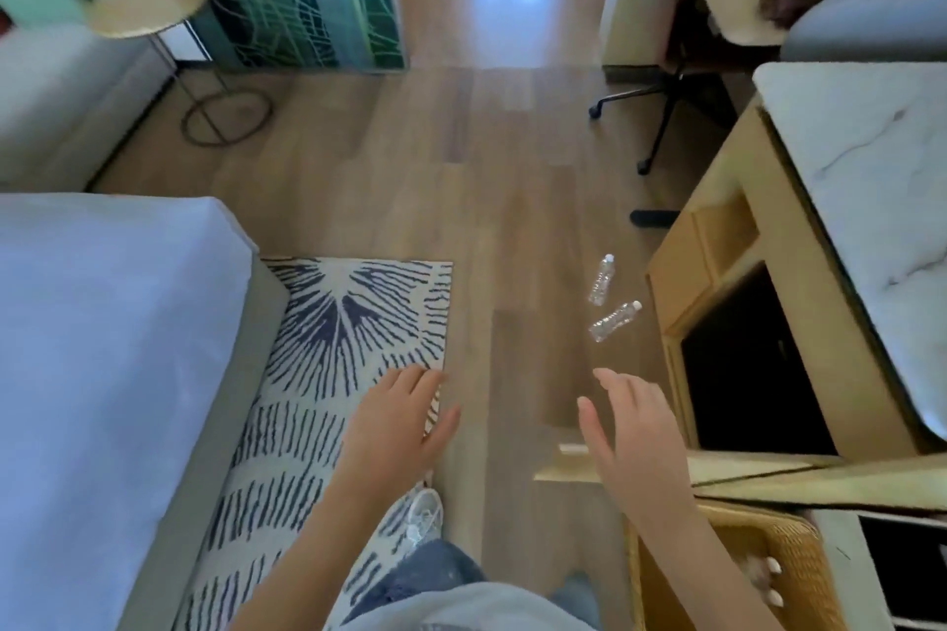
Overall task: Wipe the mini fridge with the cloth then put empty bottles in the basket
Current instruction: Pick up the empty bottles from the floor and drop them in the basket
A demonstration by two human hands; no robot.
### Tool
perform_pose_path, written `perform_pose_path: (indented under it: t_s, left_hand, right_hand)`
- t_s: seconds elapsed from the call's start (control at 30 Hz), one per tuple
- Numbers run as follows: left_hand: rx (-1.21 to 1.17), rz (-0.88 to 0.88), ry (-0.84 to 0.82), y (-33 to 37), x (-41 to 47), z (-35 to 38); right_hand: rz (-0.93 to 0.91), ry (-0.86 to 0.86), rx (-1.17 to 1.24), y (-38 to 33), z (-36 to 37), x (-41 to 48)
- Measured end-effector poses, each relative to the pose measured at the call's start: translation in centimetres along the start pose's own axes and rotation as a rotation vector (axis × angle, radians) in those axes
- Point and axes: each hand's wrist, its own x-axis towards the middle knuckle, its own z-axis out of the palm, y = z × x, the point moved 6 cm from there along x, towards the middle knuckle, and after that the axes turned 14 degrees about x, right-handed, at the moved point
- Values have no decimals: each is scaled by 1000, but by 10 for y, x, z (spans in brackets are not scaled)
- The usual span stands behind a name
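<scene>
Two clear empty plastic bottles lie on the wooden floor: one (601,279) farther off, the other (614,320) nearer and tilted, both left of the wooden cabinet. The black mini fridge (753,364) sits in the cabinet's open recess. A yellow wicker basket (799,548) stands at the lower right, with bottles partly visible inside. My left hand (397,420) hovers with straight fingers over the rug's edge. My right hand (628,430) stretches forward, fingers relaxed, a short way below the nearer bottle. Both hands hold nothing. No cloth is in view.
A bed (102,374) fills the left side, with a patterned rug (353,323) beside it. The marble-topped cabinet (871,200) is at right, an office chair base (661,118) beyond it. A round side table (148,0) stands at far left. My shoe (425,512) is on the rug.
</scene>
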Motion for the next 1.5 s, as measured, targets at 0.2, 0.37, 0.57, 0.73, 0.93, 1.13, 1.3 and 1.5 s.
perform_pose_path:
  t_s: [0.2, 0.37, 0.57, 0.73, 0.93, 1.13, 1.3, 1.5]
  left_hand:
    - [14, 74, 24, -106, 57, -22]
    - [-52, 84, 12, -143, 135, -29]
    - [-80, 159, 22, -141, 247, -17]
    - [-45, 231, 2, -116, 357, 2]
    - [10, 410, 13, -55, 515, 1]
    - [18, 680, 136, 35, 646, -21]
    - [-51, 913, 86, 104, 710, -1]
    - [103, 1349, 25, 164, 759, 77]
  right_hand:
    - [134, -3, 43, -56, 73, 65]
    - [136, 68, 17, -80, 75, 125]
    - [166, 147, -37, -60, 74, 204]
    - [218, 186, -48, -13, 69, 296]
    - [258, 329, -78, 38, 14, 410]
    - [383, 499, -155, 81, -44, 470]
    - [564, 678, -168, 112, -64, 485]
    - [860, 842, -147, 161, -30, 489]
